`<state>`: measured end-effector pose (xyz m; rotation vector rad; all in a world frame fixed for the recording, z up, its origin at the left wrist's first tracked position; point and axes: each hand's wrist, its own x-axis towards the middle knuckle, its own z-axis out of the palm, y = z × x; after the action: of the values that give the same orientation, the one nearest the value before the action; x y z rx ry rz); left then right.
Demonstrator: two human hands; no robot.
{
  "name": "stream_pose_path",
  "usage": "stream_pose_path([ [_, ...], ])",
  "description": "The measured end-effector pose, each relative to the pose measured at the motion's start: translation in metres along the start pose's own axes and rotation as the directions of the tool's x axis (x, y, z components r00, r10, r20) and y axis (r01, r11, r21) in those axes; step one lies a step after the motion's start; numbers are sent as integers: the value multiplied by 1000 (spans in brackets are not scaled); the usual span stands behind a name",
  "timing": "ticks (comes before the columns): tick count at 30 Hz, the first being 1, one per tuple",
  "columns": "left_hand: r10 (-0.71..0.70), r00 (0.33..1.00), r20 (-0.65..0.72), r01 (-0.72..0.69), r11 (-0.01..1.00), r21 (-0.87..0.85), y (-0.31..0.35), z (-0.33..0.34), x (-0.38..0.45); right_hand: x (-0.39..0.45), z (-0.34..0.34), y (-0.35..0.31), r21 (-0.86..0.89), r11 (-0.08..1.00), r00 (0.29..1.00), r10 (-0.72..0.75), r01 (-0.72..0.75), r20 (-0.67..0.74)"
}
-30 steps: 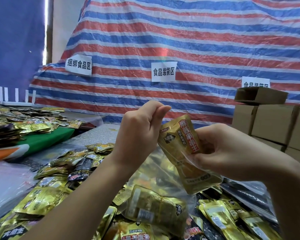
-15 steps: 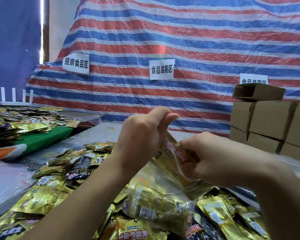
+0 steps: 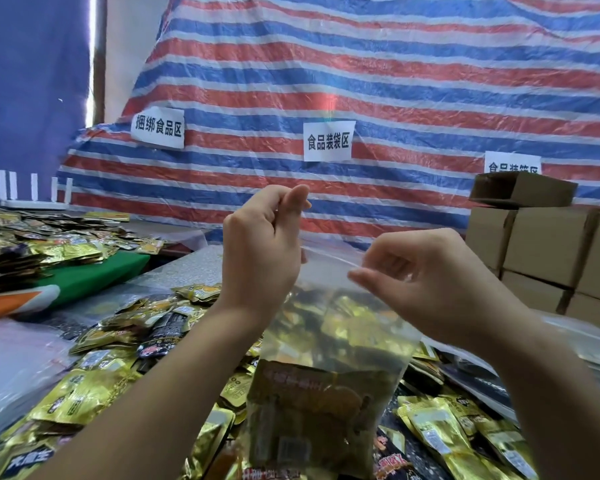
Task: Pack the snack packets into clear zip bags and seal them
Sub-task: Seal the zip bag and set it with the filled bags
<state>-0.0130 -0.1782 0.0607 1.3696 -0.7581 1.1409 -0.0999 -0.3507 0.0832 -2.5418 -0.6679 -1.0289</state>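
- Bag (image 3: 329, 344): clear zip bag, held up in the air just above the loose packets (image 3: 84, 393) on the tabletop (image 3: 187, 268), in front of the striped tarp (image 3: 395, 81).
- Inside bag: gold packets sunk to the bottom; top part near the zip is bare film.
- Left hand (image 3: 262, 251): at bag's top left corner, fingers (image 3: 293, 202) curled, pinching the film edge up high.
- Right hand (image 3: 426, 278): at bag's top right, thumb + forefinger tip (image 3: 355, 274) pinching the zip strip; other fingers loosely bent.
- Zip line runs between the two hands, sloping down from left to right; can't tell if any part is pressed shut yet.
- Handling, my guess: bag is thin, soft, slick film w/ no stiffness, so it sags and folds wherever it's unsupported. Load is light but bottom-heavy, so the bag hangs straight if held by the top.
- Where to hold: the two top corners on the zip strip itself, the stiffest bit. Keep it taut betw. hands, then pinch along the track.
- Risk: slack film or a packet corner riding up into the track will stop the seal; packets are glossy foil and likely slide about.
- Beside bag, far right: stacked cartons (image 3: 548, 244). More packets heaped far left of bag.
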Motion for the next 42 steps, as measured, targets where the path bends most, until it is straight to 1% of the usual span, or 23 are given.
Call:
stream_pose_path([
  [2,-102,994,45,106,990,-96,2,0,0,1,2,5,4,1000,995,-15,16,-96],
  [4,-248,958,147,275,939,-206,3,1,1,2,4,10,28,1000,988,-7,11,-157],
  [5,-324,921,218,372,897,-239,3,2,2,2,5,11,38,999,984,2,5,-176],
  [7,-435,825,360,528,819,-222,2,2,6,2,7,14,50,998,978,33,-23,-205],
  [8,-462,782,419,573,797,-190,1,2,7,2,7,16,52,998,974,50,-39,-222],
  [10,-467,717,518,604,787,-127,-3,1,6,2,7,19,38,997,963,70,-63,-261],
  [12,-429,689,585,596,794,-120,-7,1,3,2,6,19,10,997,950,80,-80,-302],
  [14,-389,714,582,576,799,-171,-8,2,0,2,4,17,-1,996,944,86,-92,-320],
  [17,-360,789,498,524,818,-238,-6,5,0,1,-3,13,6,997,954,75,-77,-291],
  [19,-329,826,458,476,842,-254,-5,6,0,1,-7,10,-40,997,969,55,-67,-242],
  [22,-284,856,433,423,865,-270,0,8,-1,1,-7,4,-139,985,976,68,-98,-207],
  [24,-264,864,429,409,865,-292,4,7,-1,1,-4,-2,-164,980,978,84,-116,-192],
  [27,-235,862,449,397,864,-310,10,6,0,1,2,-9,-142,978,981,134,-153,-141],
  [30,-213,864,456,383,866,-321,18,6,1,2,2,-11,-106,987,983,101,-119,-155],
  [32,-199,869,452,371,868,-331,22,5,2,2,-1,-13,-49,994,981,89,-99,-174],
  [34,-179,877,447,350,873,-338,25,5,2,1,-5,-15,41,994,981,104,-99,-165],
  [36,-157,882,445,330,879,-343,28,4,2,1,-7,-18,77,994,983,92,-81,-157],
  [39,-154,884,442,334,870,-364,32,4,0,1,-7,-20,77,996,979,63,-49,-194],
  [42,-215,872,440,392,845,-364,35,2,3,1,-6,-19,86,995,960,77,-56,-270],
])
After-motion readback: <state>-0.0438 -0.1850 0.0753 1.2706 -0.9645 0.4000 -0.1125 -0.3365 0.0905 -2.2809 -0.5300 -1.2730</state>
